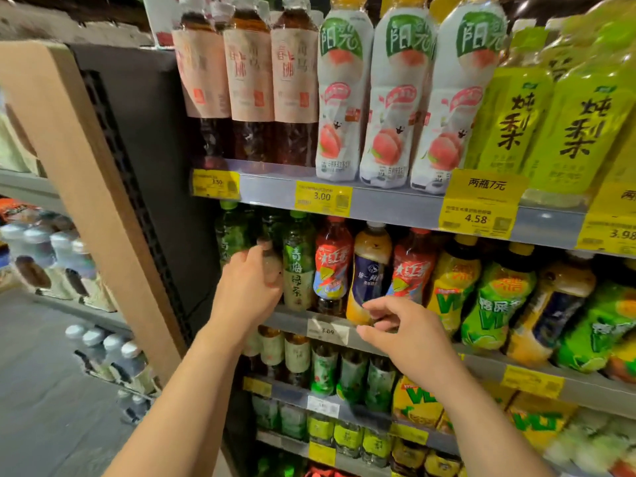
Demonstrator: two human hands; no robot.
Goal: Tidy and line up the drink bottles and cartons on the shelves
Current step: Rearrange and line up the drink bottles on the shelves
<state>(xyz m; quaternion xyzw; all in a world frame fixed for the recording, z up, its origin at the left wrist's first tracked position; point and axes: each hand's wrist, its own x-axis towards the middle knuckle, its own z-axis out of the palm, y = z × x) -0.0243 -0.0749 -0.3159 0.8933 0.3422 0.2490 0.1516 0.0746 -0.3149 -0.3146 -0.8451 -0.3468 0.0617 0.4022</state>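
Shelving unit [378, 197], four tiers in view, price rail across the middle. Top tier, 12 o'clock: dark tea bottles, white peach bottles [389, 98], yellow-green pear bottles at 2 o'clock, all standing in rows.

Second tier, centre of view: work zone. Green tea bottles at 10 o'clock from centre, then a red-label bottle [332, 266], a navy-and-orange bottle [370, 270], another red one, yellow and green lemon tea bottles leaning out toward 3 o'clock.

Lower tiers, 6 o'clock: small bottles and yellow cartons [418, 401].

Left hand [246, 287]: fingers curled round a green tea bottle [272, 256] at the row's left end; label hidden by the hand.

Right hand [409, 330]: fingers loosely bent, holding nothing, fingertips just beside the base of the navy-and-orange bottle at the shelf lip.

Judgement: step in hand is facing up the second tier's left end. Next move likely calls for seating the held bottle flush with its neighbours, label forward, then sorting the mixed red and navy bottles; crowded row, risk of toppling neighbours.
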